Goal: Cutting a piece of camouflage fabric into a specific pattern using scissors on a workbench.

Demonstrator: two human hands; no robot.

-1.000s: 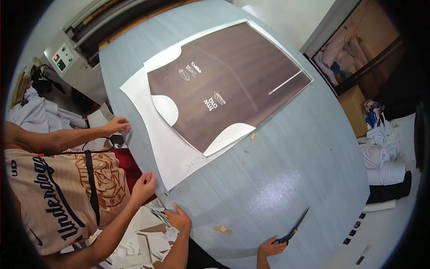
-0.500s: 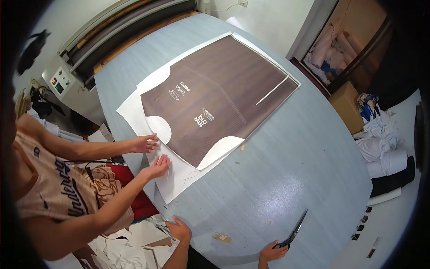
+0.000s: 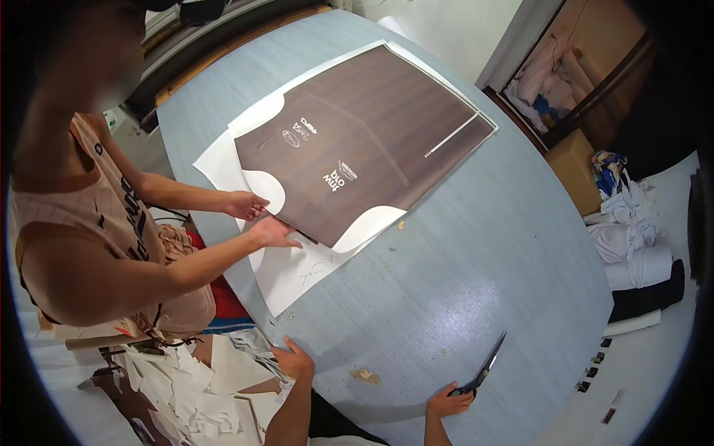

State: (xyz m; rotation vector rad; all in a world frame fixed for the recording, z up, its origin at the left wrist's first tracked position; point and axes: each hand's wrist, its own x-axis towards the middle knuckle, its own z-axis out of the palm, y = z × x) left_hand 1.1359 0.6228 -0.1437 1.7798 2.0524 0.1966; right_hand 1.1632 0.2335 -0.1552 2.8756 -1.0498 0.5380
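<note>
Black scissors (image 3: 487, 368) are lying gripped in the right hand (image 3: 448, 402), lower right, the left hand (image 3: 295, 362) is resting fingers-apart by the bench's (image 3: 401, 305) lower-left edge, and white lettering (image 3: 340, 178) is marking the brown panel (image 3: 357, 111), upper centre.

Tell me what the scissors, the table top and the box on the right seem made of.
Scissors: probably metal blades, given their bright sheen; dark handles, perhaps plastic or coated metal. Table top: smooth, blue, glossy under the light, maybe laminate or painted board. Box: likely cardboard, with matte brown faces.

Open tabletop (image 3: 416, 286) between scissors (image 3: 483, 373) and brown panel (image 3: 372, 141), but co-worker's hands (image 3: 275, 233) at its lower-left edge
</note>
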